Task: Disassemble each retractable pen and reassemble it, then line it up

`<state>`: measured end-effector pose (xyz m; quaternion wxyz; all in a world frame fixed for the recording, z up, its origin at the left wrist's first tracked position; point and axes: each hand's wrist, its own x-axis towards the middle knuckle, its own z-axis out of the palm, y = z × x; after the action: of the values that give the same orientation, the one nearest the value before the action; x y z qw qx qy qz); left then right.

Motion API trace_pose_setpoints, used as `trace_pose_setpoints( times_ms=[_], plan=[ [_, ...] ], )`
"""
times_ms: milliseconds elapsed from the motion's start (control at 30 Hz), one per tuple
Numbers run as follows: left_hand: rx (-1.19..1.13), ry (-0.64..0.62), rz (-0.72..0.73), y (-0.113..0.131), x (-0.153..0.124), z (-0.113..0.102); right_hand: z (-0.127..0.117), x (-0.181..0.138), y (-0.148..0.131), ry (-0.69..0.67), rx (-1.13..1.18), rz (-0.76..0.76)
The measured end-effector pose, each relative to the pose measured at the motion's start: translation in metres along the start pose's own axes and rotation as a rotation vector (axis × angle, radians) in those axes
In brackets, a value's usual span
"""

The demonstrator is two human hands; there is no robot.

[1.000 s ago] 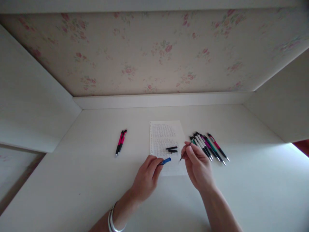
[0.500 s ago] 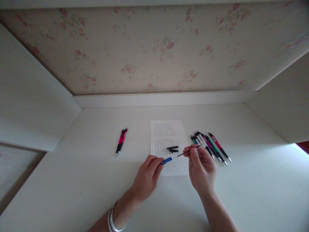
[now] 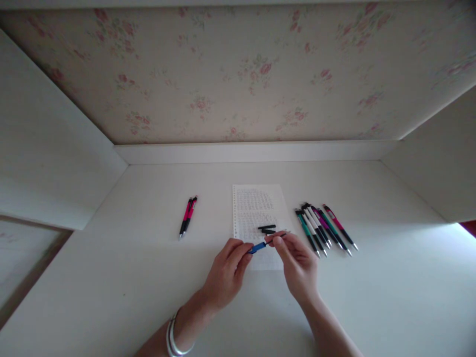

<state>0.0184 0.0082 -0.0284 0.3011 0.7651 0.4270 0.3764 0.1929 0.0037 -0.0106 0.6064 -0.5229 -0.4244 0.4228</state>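
My left hand [image 3: 227,270] is closed around a blue pen barrel [image 3: 258,247], whose front end sticks out to the right past the fingertips. My right hand [image 3: 297,265] pinches a thin dark pen refill [image 3: 271,242] between thumb and fingers. One end of the refill meets the mouth of the barrel; how deep it sits inside cannot be made out. Just beyond the hands, black pen grip pieces [image 3: 267,227] lie on a sheet of handwritten paper [image 3: 256,198]. Both wrists are above the white desk.
Two pink and black pens [image 3: 189,215] lie side by side on the left of the desk [image 3: 148,277]. Several pens in green, white, purple and pink [image 3: 336,220] lie grouped at right. White side panels and a flowered back wall [image 3: 238,84] enclose the desk.
My right hand has moved left toward my left hand, bringing the refill from just short of the blue barrel to its mouth. My left hand has stayed nearly still.
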Motion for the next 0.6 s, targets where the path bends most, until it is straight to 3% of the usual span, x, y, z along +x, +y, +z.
trace_pose_setpoints(
  times_ms=[600],
  plan=[
    [-0.037,-0.032,-0.038,0.000,0.000,-0.001,-0.003,-0.004,0.010,-0.067,-0.123,0.078]
  ],
)
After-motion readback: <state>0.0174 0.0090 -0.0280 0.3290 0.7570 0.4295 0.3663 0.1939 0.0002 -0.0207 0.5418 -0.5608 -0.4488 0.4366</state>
